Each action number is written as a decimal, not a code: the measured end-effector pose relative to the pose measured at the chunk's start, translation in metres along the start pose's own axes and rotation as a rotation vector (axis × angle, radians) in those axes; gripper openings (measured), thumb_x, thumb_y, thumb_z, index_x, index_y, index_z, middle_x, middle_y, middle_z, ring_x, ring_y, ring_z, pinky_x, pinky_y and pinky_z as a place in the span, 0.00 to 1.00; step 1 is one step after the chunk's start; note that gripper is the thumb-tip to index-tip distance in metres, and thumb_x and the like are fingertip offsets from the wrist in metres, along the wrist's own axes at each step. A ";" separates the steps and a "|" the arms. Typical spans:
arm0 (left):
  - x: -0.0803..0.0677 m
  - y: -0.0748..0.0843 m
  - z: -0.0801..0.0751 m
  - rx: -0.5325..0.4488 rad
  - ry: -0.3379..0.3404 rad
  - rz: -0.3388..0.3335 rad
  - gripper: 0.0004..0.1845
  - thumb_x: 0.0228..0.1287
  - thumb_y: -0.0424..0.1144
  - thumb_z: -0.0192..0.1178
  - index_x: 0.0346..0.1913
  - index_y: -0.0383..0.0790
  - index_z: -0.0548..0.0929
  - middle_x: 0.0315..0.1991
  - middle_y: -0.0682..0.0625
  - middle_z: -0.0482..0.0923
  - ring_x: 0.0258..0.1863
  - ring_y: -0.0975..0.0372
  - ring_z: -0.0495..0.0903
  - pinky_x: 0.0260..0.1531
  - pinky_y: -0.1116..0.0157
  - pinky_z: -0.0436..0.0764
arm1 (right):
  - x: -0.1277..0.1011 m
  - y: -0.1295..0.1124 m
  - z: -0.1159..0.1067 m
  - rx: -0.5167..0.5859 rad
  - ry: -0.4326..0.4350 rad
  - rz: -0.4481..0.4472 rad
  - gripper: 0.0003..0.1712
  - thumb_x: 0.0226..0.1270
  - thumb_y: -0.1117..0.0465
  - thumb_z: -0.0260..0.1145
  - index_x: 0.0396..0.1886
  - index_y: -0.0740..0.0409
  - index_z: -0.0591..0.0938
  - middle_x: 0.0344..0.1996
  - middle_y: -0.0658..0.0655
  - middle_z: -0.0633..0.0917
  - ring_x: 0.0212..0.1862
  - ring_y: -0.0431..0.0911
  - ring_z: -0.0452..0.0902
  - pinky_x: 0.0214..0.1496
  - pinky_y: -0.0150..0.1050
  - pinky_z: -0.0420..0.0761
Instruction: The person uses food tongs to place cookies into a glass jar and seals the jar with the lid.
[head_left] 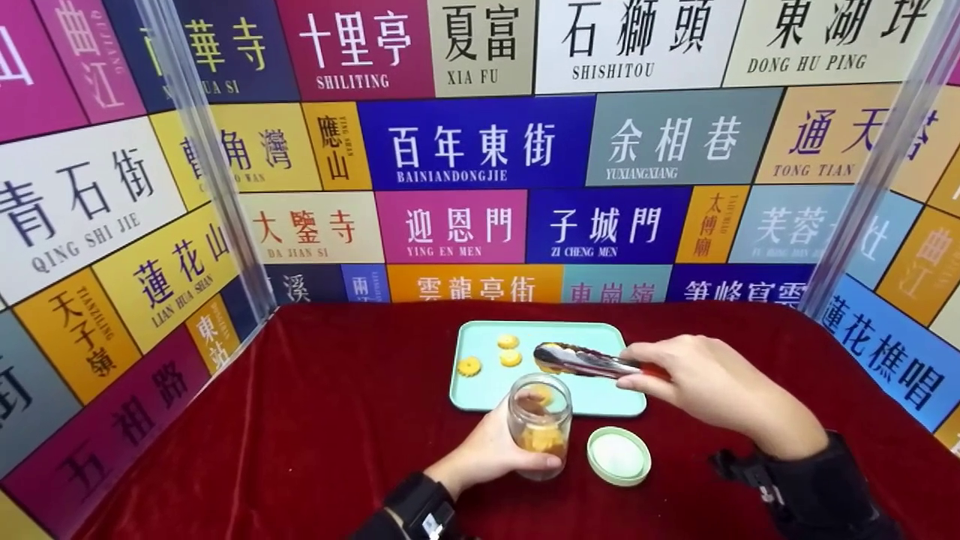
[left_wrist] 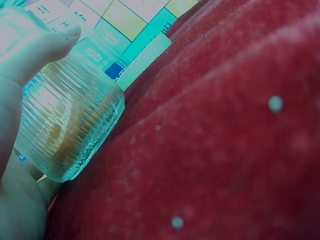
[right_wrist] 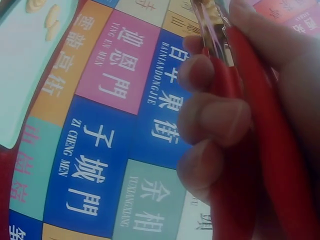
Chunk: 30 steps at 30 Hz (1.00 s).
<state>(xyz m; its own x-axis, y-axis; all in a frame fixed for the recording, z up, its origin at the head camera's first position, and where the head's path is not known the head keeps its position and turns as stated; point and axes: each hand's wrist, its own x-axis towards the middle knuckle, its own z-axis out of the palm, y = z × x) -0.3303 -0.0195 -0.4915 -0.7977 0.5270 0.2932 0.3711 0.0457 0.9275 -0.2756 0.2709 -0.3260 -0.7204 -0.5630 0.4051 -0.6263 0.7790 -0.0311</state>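
The right hand (head_left: pixel 697 379) grips red-handled tongs (head_left: pixel 581 361), their tips pinching a yellow biscuit (head_left: pixel 547 366) above the green tray (head_left: pixel 480 390). The left hand (head_left: pixel 491 450) wraps around the open glass jar (head_left: pixel 540 424), which stands on the red-clothed desk (head_left: pixel 322 420) just in front of the tray, part-filled with biscuits. If the squeeze slackens, the biscuit could drop short of the narrow mouth or crumble. A knock from the tongs might tip the jar toward the lid (head_left: pixel 619 455) lying just beside it.

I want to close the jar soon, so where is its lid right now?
In the head view the lid lies flat on the red cloth, just right of the glass jar and in front of the tray.
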 end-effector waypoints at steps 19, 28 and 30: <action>-0.001 -0.002 0.001 -0.021 0.018 -0.043 0.45 0.48 0.37 0.85 0.69 0.40 0.72 0.58 0.52 0.83 0.56 0.62 0.84 0.62 0.65 0.80 | -0.002 -0.008 -0.007 -0.038 0.041 -0.021 0.11 0.73 0.43 0.72 0.46 0.42 0.88 0.29 0.34 0.81 0.30 0.33 0.74 0.32 0.38 0.78; 0.002 -0.005 0.000 -0.022 -0.005 -0.005 0.46 0.48 0.39 0.85 0.71 0.43 0.72 0.58 0.53 0.83 0.57 0.62 0.84 0.63 0.64 0.79 | 0.000 -0.008 0.000 -0.037 0.012 -0.054 0.10 0.75 0.42 0.70 0.40 0.39 0.85 0.22 0.32 0.72 0.26 0.31 0.67 0.29 0.34 0.70; 0.002 -0.005 0.000 -0.027 -0.009 -0.001 0.46 0.49 0.38 0.85 0.71 0.42 0.71 0.58 0.52 0.83 0.57 0.61 0.84 0.63 0.64 0.79 | 0.000 -0.008 0.001 -0.037 -0.001 -0.053 0.10 0.75 0.42 0.70 0.39 0.40 0.84 0.21 0.33 0.70 0.25 0.32 0.65 0.29 0.33 0.68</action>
<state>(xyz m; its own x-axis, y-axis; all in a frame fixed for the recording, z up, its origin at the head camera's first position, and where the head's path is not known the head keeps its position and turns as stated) -0.3336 -0.0188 -0.4953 -0.7939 0.5342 0.2905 0.3575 0.0235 0.9336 -0.2715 0.2644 -0.3267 -0.6865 -0.6043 0.4044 -0.6523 0.7575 0.0247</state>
